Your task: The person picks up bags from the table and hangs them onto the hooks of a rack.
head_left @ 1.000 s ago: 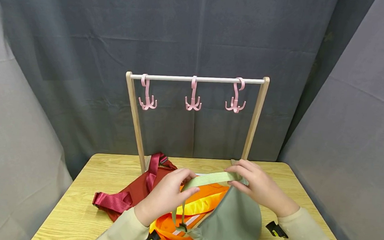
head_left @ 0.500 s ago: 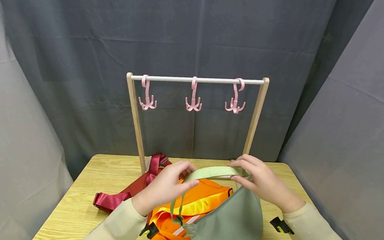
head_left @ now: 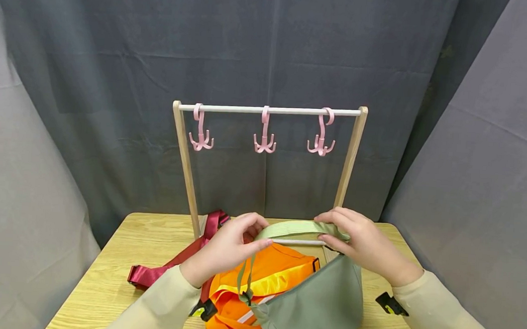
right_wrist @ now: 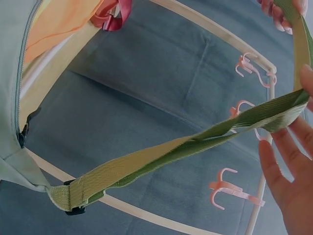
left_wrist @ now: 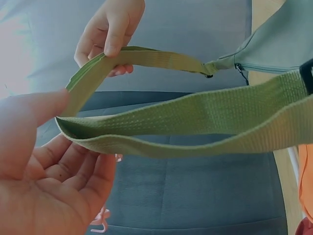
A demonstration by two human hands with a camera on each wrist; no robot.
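A grey-green crescent-shaped bag [head_left: 316, 301] lies at the table's front, over part of an orange bag [head_left: 280, 258]. Its light green webbing strap [head_left: 293, 229] arches up between both hands. My left hand [head_left: 228, 248] pinches the strap's left part between thumb and fingers; in the left wrist view the strap [left_wrist: 195, 117] folds back in a loop there. On the other side my right hand [head_left: 367, 244] pinches the strap near the bag's upper right end. Seen from the right wrist, the strap [right_wrist: 142, 156] runs twisted and doubled from a black buckle [right_wrist: 73, 210] to the fingers.
Behind the bags stands a wooden rack with a white rail [head_left: 230, 109]. Three pink hooks [head_left: 265, 134] hang from it. A dark red bag strap [head_left: 150, 275] lies at the left, partly behind my left arm. Grey curtains [head_left: 128, 75] surround the table.
Both hands have risen slightly, my right hand also shifting right. The strap now arches higher above the orange bag, and more of the dark red bag is covered by my left arm.
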